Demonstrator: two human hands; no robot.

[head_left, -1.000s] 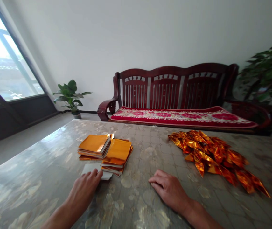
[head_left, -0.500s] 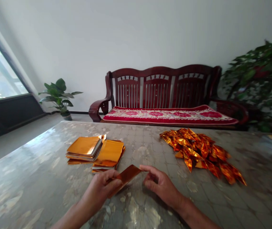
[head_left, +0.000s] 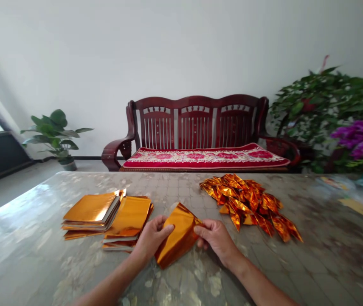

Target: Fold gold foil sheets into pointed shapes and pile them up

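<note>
In the head view, the thin, rectangular gold foil sheet (head_left: 178,238) had turned its broad face up between the hands; half a second earlier it showed as a narrow slanting strip with the right fingertip only at its far corner. Now the left hand (head_left: 152,237) gripped its left edge, thumb on top, and the right hand (head_left: 217,239) pinched its right corner between closed fingers.

Just left of the left fingers lay two stacks of square gold foil paper (head_left: 89,207), the nearer one partly hidden by that hand. Beyond and right of the right fingers spread a heap of folded, shiny orange-gold foil pieces (head_left: 248,202) on the grey floral-patterned table (head_left: 178,187).

The sheet's long axis slanted from near left to far right, one pointed corner aimed away from the person.
</note>
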